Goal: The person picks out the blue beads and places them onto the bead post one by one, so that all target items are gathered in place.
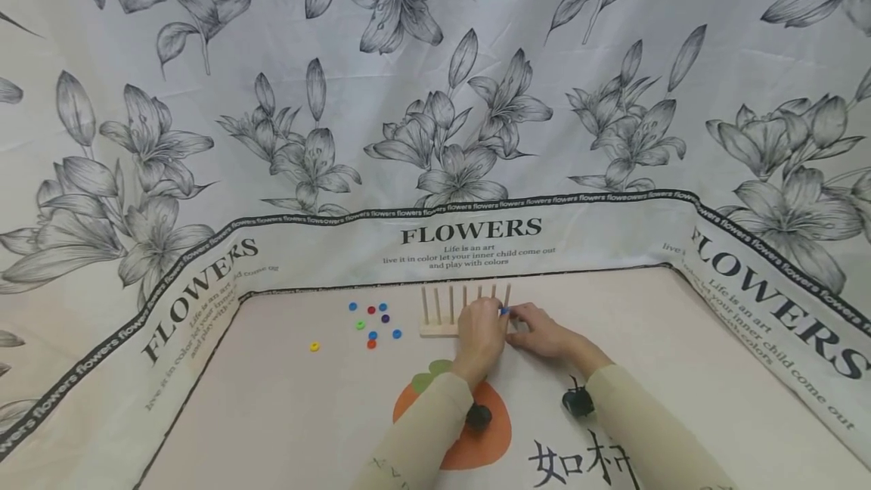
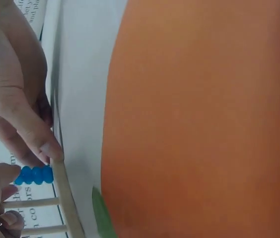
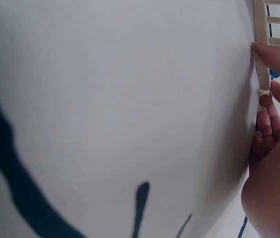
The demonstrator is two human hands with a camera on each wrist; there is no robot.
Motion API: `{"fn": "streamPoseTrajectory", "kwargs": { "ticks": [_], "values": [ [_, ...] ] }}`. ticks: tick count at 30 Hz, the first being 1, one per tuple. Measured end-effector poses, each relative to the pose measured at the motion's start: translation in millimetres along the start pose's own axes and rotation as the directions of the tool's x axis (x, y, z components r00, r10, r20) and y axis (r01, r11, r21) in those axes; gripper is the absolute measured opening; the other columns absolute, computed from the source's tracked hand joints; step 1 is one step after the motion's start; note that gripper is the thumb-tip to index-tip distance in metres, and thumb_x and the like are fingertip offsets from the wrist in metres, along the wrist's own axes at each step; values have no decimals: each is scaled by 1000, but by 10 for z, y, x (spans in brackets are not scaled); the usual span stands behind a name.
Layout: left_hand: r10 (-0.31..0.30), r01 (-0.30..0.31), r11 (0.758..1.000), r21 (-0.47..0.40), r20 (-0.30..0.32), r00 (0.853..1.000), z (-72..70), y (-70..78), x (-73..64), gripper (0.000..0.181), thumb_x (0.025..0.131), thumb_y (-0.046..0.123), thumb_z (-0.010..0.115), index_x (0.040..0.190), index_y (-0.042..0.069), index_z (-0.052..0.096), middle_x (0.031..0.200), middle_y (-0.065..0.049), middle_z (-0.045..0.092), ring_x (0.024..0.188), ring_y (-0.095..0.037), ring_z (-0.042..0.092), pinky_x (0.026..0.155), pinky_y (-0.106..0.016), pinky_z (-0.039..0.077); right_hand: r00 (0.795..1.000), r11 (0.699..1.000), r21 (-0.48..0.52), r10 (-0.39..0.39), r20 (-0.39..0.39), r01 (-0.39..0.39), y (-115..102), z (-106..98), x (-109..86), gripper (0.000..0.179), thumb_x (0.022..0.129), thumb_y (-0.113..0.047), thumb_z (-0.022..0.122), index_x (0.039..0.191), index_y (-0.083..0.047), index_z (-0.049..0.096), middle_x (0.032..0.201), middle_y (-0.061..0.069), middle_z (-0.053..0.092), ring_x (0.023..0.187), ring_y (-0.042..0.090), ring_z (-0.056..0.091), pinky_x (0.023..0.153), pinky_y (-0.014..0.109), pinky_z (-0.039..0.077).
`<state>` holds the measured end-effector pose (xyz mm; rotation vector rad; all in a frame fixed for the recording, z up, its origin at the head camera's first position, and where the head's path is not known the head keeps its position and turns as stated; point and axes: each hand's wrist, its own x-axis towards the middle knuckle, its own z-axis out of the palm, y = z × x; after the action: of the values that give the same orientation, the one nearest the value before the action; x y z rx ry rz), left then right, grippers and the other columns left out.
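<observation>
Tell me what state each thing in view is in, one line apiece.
Wooden rack, standing, pegs upright
Three leftmost pegs, bare
Blue beads, stacked on the rightmost peg
Loose beads, scattered on the pale cloth
Left hand, fingers curled at the stack's top; pinch unclear
Right hand, gripping the rack's base end

Left of your left hand (image 1: 480,330): rack (image 1: 438,330), pegs (image 1: 451,305) upright, then loose beads (image 1: 373,336); curtain (image 1: 327,252) behind. Right of your right hand (image 1: 542,331): open desk (image 1: 667,331) to pass over
</observation>
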<state>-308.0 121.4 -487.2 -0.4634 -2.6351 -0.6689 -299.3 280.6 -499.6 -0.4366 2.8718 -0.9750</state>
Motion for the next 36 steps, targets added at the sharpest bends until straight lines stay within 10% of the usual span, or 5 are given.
{"fn": "streamPoseTrajectory", "kwargs": {
  "ticks": [21,36],
  "values": [
    [135,-135,990,-37,14,991,-617,-521,-174,13,89,26,79,97,16,77,80,6,68,65,-7,55,53,-20,41,1000,1000,4,10,18,-10,-36,-2,4,61,99,-26,62,148,5,44,143,29,45,135,50,40,112,67,32],
    [-79,77,994,-75,-18,997,-1119,-1327,-343,23,87,23,81,104,9,74,89,-5,65,70,-14,53,60,-28,45,1000,1000,2,5,29,-5,-53,-23,-12,63,99,-29,61,149,5,42,145,30,43,137,50,37,113,66,30]
  ]
}}
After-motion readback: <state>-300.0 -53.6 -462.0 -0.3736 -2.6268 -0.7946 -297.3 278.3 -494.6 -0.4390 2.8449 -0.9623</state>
